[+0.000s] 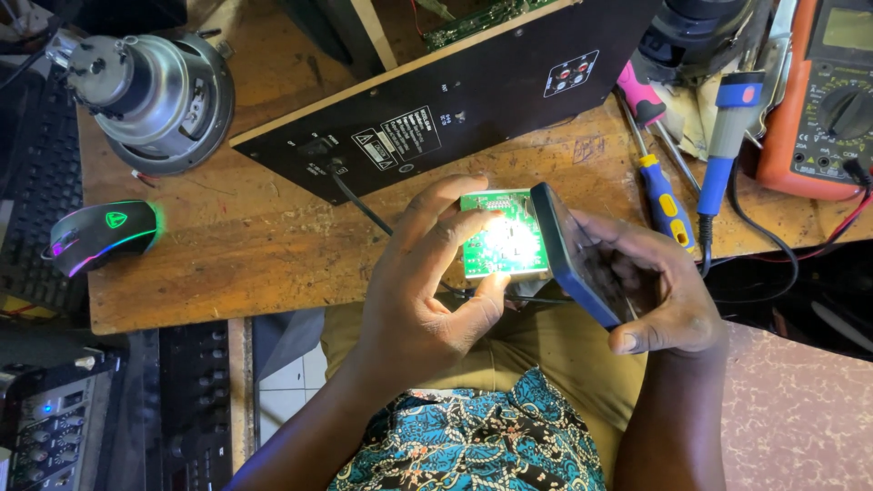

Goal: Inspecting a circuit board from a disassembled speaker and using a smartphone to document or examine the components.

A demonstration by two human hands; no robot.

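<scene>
Inspection underway: left hand [423,291] pinches small green circuit board [503,235]; right hand [650,295], at three o'clock, grips dark blue-edged phone [577,255] lighting it. No tools applied yet.

on the wooden table [255,245] lie a speaker driver [155,95], a glowing mouse [103,235], screwdrivers [664,195] and an orange multimeter [823,95].

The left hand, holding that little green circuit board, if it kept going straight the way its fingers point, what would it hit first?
Probably the phone in the right hand. The left hand points its fingers right, across the circuit board, and the phone's edge sits just past the board, though depth is hard to judge.
</scene>
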